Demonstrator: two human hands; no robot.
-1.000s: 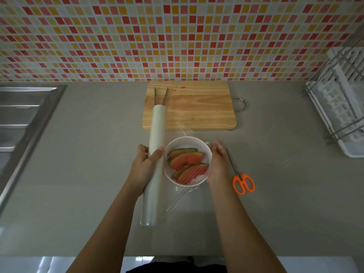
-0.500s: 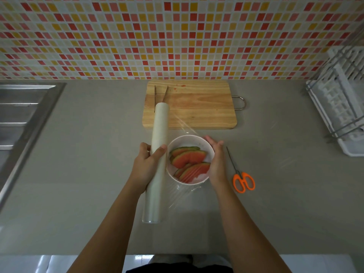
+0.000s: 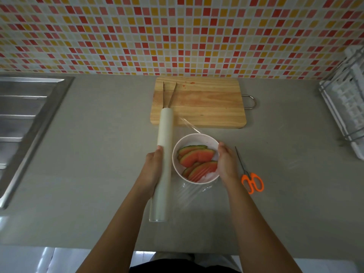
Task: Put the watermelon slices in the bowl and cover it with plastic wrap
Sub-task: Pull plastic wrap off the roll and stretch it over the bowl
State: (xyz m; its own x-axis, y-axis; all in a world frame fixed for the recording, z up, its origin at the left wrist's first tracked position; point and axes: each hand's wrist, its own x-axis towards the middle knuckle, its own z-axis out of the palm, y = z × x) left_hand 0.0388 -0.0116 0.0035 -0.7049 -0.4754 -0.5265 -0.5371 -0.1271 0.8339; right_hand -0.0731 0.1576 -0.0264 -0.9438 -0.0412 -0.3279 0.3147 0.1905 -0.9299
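A steel sink (image 3: 29,119) was set into the left of the grey counter (image 3: 98,174). The left hand (image 3: 154,171) gripped the plastic wrap roll (image 3: 165,134) round its middle. The roll's long axis ran near to far, just left of the bowl (image 3: 194,137). Clear film (image 3: 187,194) stretched rightward from the roll over the bowl, where the watermelon slices (image 3: 197,159) lay. A cutting board (image 3: 206,107) sat beyond. The right hand (image 3: 226,164) cupped the bowl's right wall, fingers curled on it, probably pinning the film. The scissors (image 3: 252,182) lay just right of that hand, so it was the nearer one for cutting. A dish rack (image 3: 346,107) stood far right.
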